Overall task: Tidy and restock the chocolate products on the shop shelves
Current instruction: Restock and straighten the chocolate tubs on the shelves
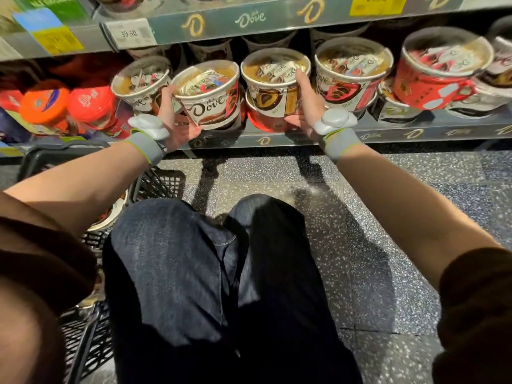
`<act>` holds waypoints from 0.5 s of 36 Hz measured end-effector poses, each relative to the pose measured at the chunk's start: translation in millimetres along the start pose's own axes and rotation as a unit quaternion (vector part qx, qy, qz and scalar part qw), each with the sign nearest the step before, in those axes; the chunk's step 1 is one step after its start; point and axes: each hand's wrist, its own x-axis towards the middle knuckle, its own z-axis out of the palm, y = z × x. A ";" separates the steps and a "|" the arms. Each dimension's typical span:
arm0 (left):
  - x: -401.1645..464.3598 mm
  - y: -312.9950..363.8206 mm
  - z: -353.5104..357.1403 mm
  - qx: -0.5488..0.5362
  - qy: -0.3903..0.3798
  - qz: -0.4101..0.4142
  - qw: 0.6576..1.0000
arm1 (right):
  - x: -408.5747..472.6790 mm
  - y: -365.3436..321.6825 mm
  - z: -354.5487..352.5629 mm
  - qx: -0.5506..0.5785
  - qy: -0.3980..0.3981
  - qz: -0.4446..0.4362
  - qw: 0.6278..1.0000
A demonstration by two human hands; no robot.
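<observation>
Dark denim over my knees (221, 286) fills the bottom of the view as I crouch before the low shelf (304, 138), with a black mesh basket (155, 187) at my left side holding what looks like another tub, mostly hidden by my arm. Reaching forward, my left hand (173, 117) cups the Dove tub (209, 95) from its left side and underneath, fingers curled round its wall and base, so the tub sits just right of that palm at the shelf's front edge. It tilts toward me, its clear lid and wrapped chocolates showing, the logo facing out; its axis leans back into the shelf rather than standing straight. To its right, my right hand (303, 106) wraps the right side of a stacked tub (274, 84), thumb up near the rim, that tub resting on a red-based one below. Both hands are about equally far forward. I judge the left tub needs pushing back and setting upright beside its neighbour, and a tilted base could catch on the shelf lip.
</observation>
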 end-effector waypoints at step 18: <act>-49.3 11.5 -32.3 0.014 0.035 0.034 0.999 | -47.7 -12.3 12.7 0.003 0.080 -0.055 0.995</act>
